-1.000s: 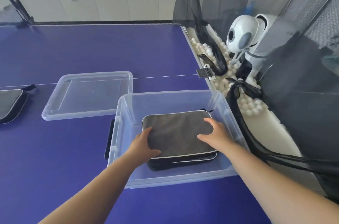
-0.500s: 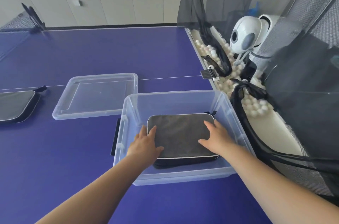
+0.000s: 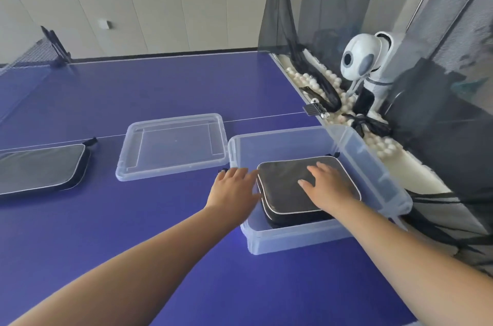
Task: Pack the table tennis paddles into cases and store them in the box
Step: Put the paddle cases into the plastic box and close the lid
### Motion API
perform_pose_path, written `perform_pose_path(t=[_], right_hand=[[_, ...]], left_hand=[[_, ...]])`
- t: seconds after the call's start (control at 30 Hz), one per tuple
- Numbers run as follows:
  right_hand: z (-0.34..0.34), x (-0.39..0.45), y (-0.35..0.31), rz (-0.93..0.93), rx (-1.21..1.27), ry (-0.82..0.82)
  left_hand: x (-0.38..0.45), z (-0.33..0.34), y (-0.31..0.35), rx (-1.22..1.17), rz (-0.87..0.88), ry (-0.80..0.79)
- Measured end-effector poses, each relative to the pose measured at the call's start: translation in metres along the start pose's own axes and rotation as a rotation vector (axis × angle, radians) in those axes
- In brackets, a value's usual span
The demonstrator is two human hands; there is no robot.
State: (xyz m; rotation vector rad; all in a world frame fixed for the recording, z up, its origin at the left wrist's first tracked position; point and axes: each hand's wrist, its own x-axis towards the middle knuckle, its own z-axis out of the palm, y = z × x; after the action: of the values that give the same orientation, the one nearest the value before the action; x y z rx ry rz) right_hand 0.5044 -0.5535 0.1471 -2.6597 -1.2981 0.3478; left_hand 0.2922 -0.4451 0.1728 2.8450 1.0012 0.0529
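Observation:
A clear plastic box stands on the blue table at the right. Inside it lies a black paddle case with white piping, on top of another dark case. My right hand rests flat on the top case with straight fingers. My left hand hovers over the box's left wall, fingers spread, holding nothing. A second black paddle case lies on the table at the far left.
The box's clear lid lies upside down on the table left of the box. A white ball-serving robot, black netting and several white balls line the table's right edge. The table net stands far left.
My left hand has lifted off the case and moved left to the box's wall. My right hand stays on the case. The view has swung left.

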Motion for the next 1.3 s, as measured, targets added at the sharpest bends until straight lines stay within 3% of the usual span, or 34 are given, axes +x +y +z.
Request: perform_pose_path(t=[0.3,0.5,0.8,1.03,1.3], right_hand=[[0.027,-0.057,-0.141,-0.077,0.062,0.135],[0.047,-0.081,-0.211,-0.228,0.031,0.135],[0.081,-0.095,-0.294,-0.319,0.051,-0.04],[0.115,-0.118,-0.366,-0.374,-0.054,-0.149],[0.162,-0.125,-0.478,-0.296,-0.067,-0.196]], left_hand=[[-0.082,-0.006,-0.146,0.112,-0.054,-0.07],[-0.144,-0.01,-0.228,0.106,-0.261,-0.07],[-0.239,-0.017,-0.311,-0.075,-0.639,-0.023],[-0.303,-0.014,-0.386,-0.034,-0.714,-0.039],[-0.337,-0.019,-0.516,-0.021,-0.658,-0.047]])
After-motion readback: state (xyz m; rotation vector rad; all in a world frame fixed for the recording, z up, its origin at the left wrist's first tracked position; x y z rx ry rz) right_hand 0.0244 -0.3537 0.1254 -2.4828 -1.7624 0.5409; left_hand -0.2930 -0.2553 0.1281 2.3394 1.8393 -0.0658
